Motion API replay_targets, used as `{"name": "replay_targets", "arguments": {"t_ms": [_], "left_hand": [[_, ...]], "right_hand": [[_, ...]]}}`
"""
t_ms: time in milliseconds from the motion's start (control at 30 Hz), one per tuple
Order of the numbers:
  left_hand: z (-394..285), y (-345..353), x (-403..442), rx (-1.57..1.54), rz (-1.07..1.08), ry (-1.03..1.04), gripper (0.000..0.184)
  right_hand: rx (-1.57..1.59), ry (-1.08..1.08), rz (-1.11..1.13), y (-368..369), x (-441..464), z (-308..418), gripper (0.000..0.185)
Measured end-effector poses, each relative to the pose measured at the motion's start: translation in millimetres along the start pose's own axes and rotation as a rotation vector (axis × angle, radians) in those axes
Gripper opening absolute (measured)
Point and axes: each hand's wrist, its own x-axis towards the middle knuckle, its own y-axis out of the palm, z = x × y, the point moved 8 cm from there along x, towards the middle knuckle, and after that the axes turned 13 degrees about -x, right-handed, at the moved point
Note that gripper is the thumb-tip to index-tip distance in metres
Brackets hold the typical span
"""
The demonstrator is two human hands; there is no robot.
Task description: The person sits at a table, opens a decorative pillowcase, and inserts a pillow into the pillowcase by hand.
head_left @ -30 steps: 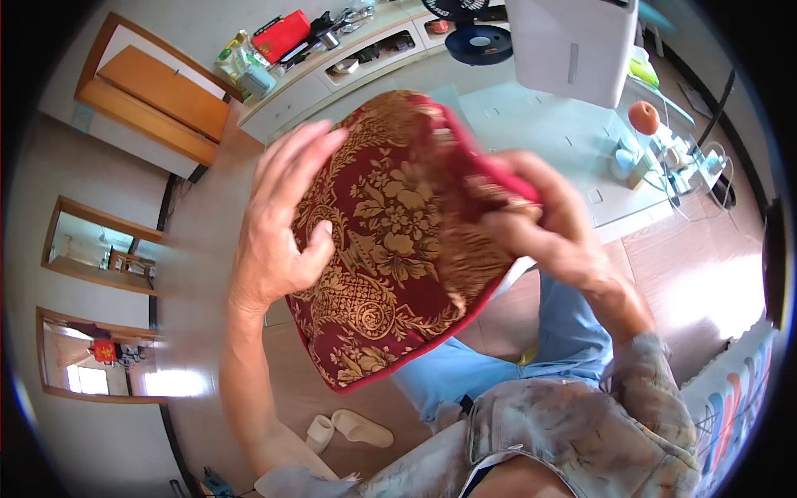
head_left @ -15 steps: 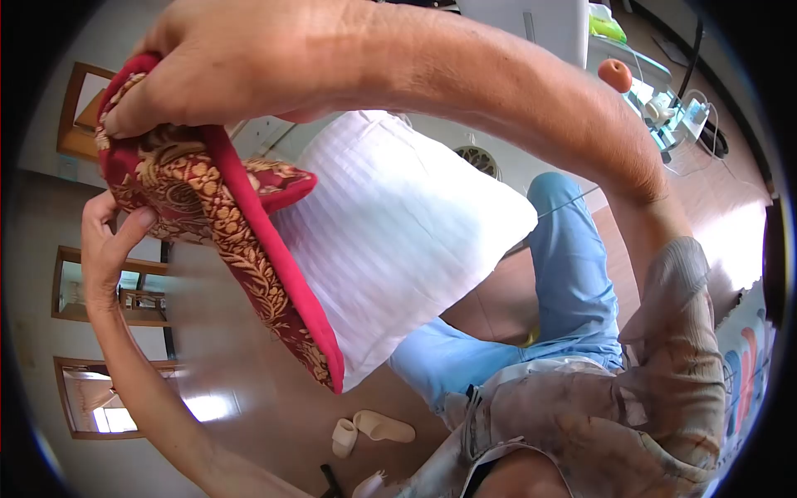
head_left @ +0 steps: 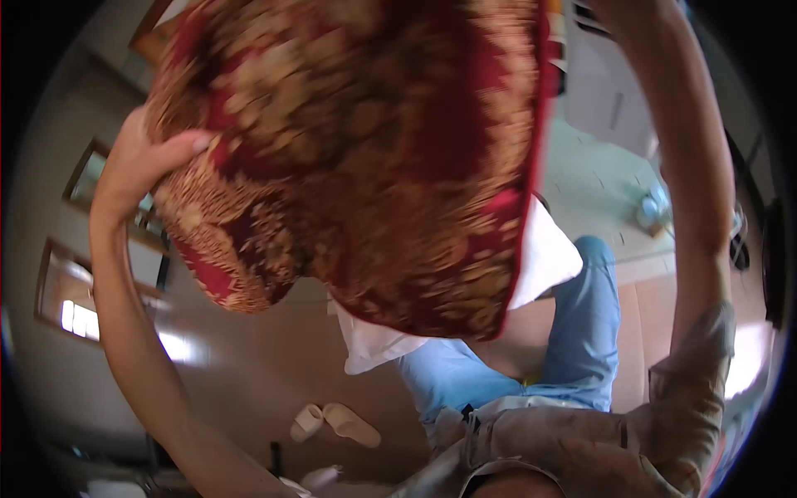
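A red and gold patterned cushion cover (head_left: 357, 166) with red edging fills the upper middle, spread out and blurred by motion. My left hand (head_left: 141, 162) grips its left side, the thumb lying on the patterned face and the other fingers hidden behind the cloth. On the right, my right arm reaches up beyond the top of the view, so my right hand cannot be seen. Behind the cover, largely hidden by it, a white cushion (head_left: 550, 253) rests at my knees, with one corner showing at the right and another at the lower left.
My legs in light blue trousers (head_left: 585, 307) are below the cushion. Pale slippers (head_left: 350, 424) lie on the floor. A glass-topped table (head_left: 581, 178) is ahead to the right, beside a light grey cabinet-like box (head_left: 610, 91). Wood-framed openings line the left wall.
The cover has been spread wide and now faces the camera. My right arm has swung from the left to the right, taking its hand out of view; my left hand still grips the cover.
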Motion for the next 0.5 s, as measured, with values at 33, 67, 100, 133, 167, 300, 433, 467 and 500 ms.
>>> {"name": "replay_targets", "arguments": {"t_ms": [33,67,100,133,167,300,433,467,500], "left_hand": [[-4,5,-4,-0.039,0.016,0.032,0.053],[-5,5,-7,-0.079,0.039,0.065,0.055],[0,-2,-9,-0.040,0.099,-0.028,0.064],[-7,-6,-11,0.016,0.094,-0.082,0.066],[-11,-4,-13,-0.056,0.080,-0.037,0.068],[-19,-34,-23,-0.258,-0.095,0.056,0.061],[-39,-49,-38,-0.547,-0.213,0.251,0.070],[-36,-48,-38,-0.546,-0.218,0.247,0.070],[-36,-50,-38,-0.650,-0.213,0.354,0.068]], "right_hand": [[0.017,0.023,0.007,-14,7,-8,0.036],[0.144,0.084,0.224,-18,12,-11,0.032],[0.062,0.197,0.035,-36,26,-20,0.029],[-0.027,0.190,-0.069,-45,24,-17,0.029],[-0.119,0.067,-0.176,-49,18,-4,0.031],[-0.313,-0.139,-0.296,-56,11,14,0.031],[-0.367,-0.115,-0.258,-66,15,7,0.030],[-0.381,-0.111,-0.252,-69,17,7,0.029],[-0.394,-0.104,-0.244,-70,19,4,0.029]]}}
